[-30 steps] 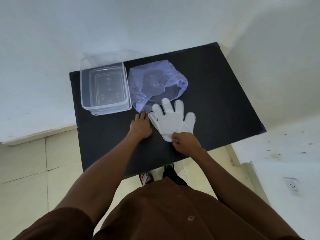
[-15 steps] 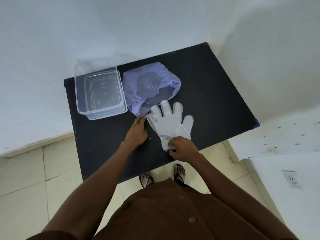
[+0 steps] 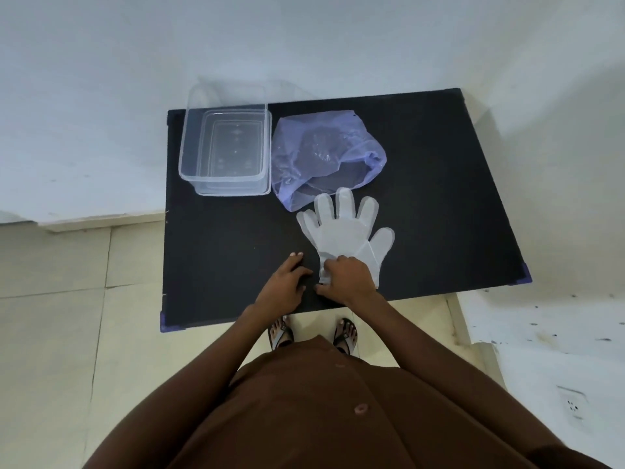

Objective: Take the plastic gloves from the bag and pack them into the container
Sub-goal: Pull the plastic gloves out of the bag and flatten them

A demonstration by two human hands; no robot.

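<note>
Clear plastic gloves (image 3: 343,231) lie flat on the black table (image 3: 439,184), fingers pointing away from me. My right hand (image 3: 348,277) pinches the gloves' cuff end near the table's front edge. My left hand (image 3: 285,284) rests on the table just left of the cuff, fingers loosely apart, holding nothing. A crumpled translucent purple bag (image 3: 321,157) lies behind the gloves, touching their fingertips. A clear rectangular container (image 3: 226,152) stands open at the back left, with nothing visible inside.
The small table stands in a corner against white walls (image 3: 304,45). Its front edge is close to my body, and my sandalled feet (image 3: 314,333) show below it. Tiled floor lies to the left; a white ledge with a socket (image 3: 571,406) is at the right.
My left hand drew back from the bag's edge toward the front of the table. My right hand stays on the gloves' cuff. The camera view shifted, so the table appears further right.
</note>
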